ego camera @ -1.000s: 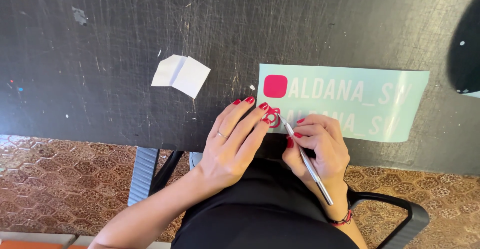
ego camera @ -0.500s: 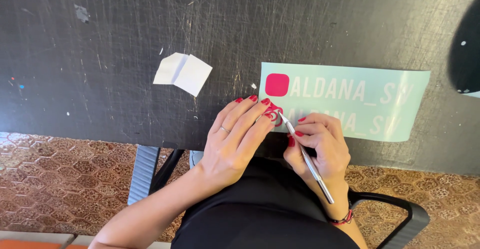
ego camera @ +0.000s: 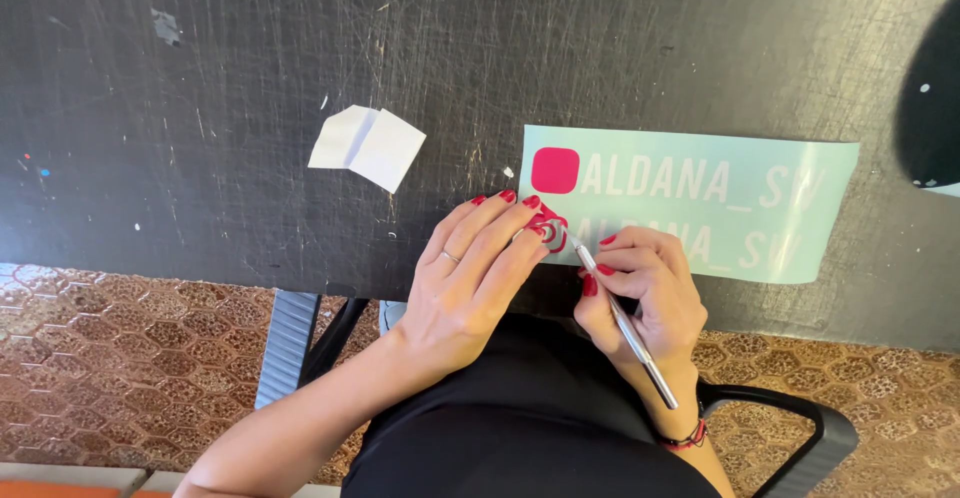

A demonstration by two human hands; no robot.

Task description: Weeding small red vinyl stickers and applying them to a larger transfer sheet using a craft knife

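Observation:
A pale green vinyl sheet (ego camera: 760, 183) with white cut letters and a pink rounded square (ego camera: 555, 170) lies on the scratched black table (ego camera: 250, 78). My left hand (ego camera: 478, 268) lies flat, its fingertips pressing the sheet's lower left corner beside a small pink cut shape (ego camera: 553, 230). My right hand (ego camera: 640, 288) grips a thin silver pointed tool (ego camera: 625, 323) like a pen, its tip touching that pink shape. Both hands have red nails; the left wears a ring, the right wrist a red bracelet.
A folded white paper scrap (ego camera: 368, 145) lies on the table to the left of the sheet. A dark rounded object (ego camera: 935, 98) sits at the right edge. Below the table edge are a black chair armrest (ego camera: 800, 428) and a patterned brown floor (ego camera: 120, 358).
My left fingers have shifted slightly up and right over the sheet's corner. The tool tip stays at the pink shape.

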